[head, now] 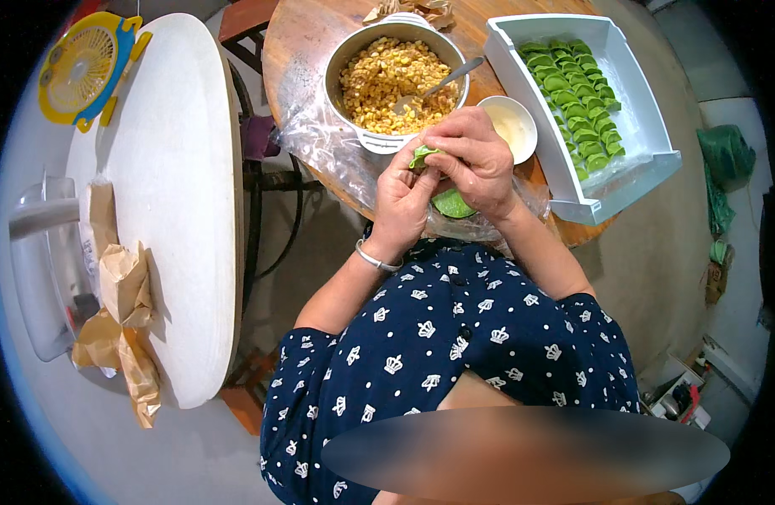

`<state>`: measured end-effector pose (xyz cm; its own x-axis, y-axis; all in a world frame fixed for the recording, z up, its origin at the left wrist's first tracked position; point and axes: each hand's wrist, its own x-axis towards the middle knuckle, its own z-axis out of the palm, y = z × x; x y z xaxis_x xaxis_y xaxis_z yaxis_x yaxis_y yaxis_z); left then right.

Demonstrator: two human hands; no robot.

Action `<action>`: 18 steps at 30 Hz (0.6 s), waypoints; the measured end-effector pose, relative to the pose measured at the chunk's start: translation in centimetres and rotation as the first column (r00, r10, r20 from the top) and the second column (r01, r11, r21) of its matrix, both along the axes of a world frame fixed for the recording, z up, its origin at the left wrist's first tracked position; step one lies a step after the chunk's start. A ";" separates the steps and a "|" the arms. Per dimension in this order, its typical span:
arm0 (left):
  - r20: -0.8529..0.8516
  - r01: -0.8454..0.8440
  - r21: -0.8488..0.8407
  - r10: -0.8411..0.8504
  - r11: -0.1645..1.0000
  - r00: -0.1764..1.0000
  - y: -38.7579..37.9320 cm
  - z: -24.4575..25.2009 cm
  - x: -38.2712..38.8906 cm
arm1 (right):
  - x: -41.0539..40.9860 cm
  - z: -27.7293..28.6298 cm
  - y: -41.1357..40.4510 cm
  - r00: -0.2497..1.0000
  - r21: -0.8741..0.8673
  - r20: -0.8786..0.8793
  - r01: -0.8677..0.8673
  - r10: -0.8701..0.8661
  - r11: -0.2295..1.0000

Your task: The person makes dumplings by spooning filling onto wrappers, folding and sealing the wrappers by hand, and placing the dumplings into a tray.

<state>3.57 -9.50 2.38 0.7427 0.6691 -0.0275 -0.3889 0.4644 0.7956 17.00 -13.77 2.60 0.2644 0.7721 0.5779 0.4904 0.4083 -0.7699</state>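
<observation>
Between the fingertips of both hands is a green dumpling point(423, 156), partly hidden by the fingers. My left hand point(403, 196) cups it from below and the left, while the thumb and fingers of my right hand point(476, 158) pinch its edge. Just under my right hand lie green dumpling wrappers point(453, 203) by the table's near edge. Beyond the hands stands a metal pot point(378, 140) of chopped yellow-brown filling point(387, 76), with a metal spoon point(453, 79) resting in it. A white bowl point(523, 136) of pale liquid sits right of my right hand.
A white bin point(640, 82) at the right holds rows of green dumplings point(577, 107). Clear plastic sheeting point(330, 139) covers part of the round wooden table point(299, 38). At the left, a white tabletop point(172, 158) carries brown paper point(127, 284) and a yellow fan point(81, 69).
</observation>
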 end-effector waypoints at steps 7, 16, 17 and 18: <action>-0.036 -0.015 0.042 0.016 0.999 0.999 0.0 -0.2 -0.1 | 1.0 2.1 0.8 0.965 0.080 0.258 0.026 -0.046 0.996; -0.249 0.149 0.098 -0.121 0.984 0.961 0.6 -1.0 -0.3 | 1.7 1.5 0.5 0.824 0.061 0.564 -0.103 0.051 0.993; -0.112 0.103 -0.021 -0.105 0.994 0.988 0.3 -0.7 0.0 | 1.6 1.6 0.0 0.905 0.034 0.423 -0.058 0.038 0.998; 0.026 0.075 -0.147 -0.072 0.986 0.997 0.3 -0.6 0.3 | 1.7 1.5 -0.4 0.961 -0.001 0.275 -0.016 0.015 1.000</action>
<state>3.82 -9.25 1.83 0.7910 0.6025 -0.1065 -0.3648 0.6041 0.7085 18.73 -14.15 4.11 0.0832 0.7742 0.6274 0.6766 0.4183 -0.6060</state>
